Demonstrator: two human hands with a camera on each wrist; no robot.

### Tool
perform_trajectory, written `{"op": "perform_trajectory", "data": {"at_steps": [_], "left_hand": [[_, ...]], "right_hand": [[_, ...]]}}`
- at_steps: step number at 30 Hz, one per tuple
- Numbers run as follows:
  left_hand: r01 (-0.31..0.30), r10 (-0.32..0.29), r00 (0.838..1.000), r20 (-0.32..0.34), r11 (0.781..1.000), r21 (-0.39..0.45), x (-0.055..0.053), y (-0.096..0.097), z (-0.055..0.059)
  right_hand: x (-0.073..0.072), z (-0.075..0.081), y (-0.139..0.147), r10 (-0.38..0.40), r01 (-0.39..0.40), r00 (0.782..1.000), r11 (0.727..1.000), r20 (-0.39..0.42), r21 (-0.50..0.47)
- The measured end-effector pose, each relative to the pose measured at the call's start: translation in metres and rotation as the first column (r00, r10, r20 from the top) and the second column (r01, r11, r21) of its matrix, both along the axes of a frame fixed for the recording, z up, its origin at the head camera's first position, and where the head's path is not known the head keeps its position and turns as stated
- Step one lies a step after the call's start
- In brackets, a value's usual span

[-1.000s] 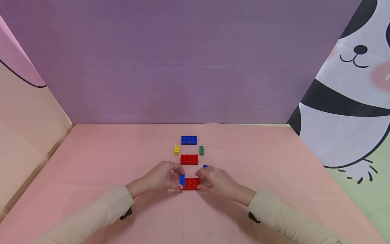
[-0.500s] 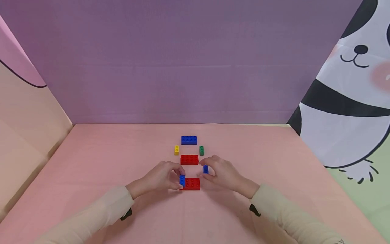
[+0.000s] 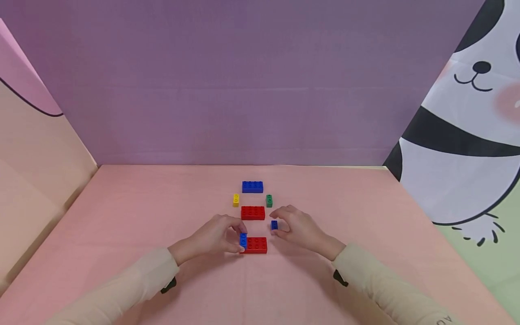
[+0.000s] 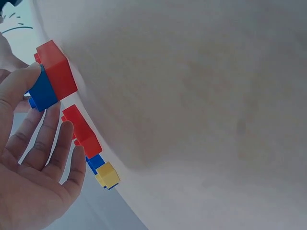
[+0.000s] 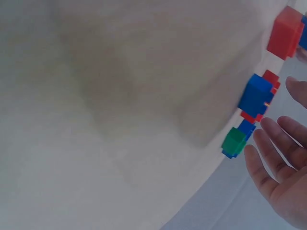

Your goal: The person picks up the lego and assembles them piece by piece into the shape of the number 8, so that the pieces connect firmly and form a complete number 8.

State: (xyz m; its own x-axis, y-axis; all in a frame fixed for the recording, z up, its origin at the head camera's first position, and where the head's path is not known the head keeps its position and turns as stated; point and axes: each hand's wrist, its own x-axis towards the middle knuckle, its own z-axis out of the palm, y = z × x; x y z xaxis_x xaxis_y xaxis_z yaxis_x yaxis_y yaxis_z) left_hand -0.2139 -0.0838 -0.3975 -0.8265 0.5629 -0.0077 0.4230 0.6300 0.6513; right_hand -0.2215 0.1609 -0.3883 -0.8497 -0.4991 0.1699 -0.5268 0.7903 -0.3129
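— What stage is captured here?
— Apparently a reach: a person's left hand (image 3: 217, 232) pinches a small blue brick (image 3: 243, 239) atop the left end of the nearer red brick (image 3: 257, 245), while the right hand (image 3: 301, 231), fingers spread, is poised around a second blue brick (image 3: 274, 225) on the pink surface (image 3: 170, 194).
— And the next move?
— It likely calls for closing the right fingers on that loose brick.
— Anything obscured?
— The left thumb covers part of the pinched brick; whether the right thumb touches its brick cannot be told.

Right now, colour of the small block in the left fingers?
Blue; the small block shows best in the left wrist view.
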Motion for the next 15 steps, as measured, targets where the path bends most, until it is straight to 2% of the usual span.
{"op": "perform_trajectory", "data": {"at_steps": [15], "left_hand": [[0.001, -0.001, 1.000, 0.006, 1.000, 0.008, 0.001, 0.000, 0.001]], "right_hand": [[-0.002, -0.013, 0.005, -0.010, 0.010, 0.999, 1.000, 0.052, -0.008]]}}
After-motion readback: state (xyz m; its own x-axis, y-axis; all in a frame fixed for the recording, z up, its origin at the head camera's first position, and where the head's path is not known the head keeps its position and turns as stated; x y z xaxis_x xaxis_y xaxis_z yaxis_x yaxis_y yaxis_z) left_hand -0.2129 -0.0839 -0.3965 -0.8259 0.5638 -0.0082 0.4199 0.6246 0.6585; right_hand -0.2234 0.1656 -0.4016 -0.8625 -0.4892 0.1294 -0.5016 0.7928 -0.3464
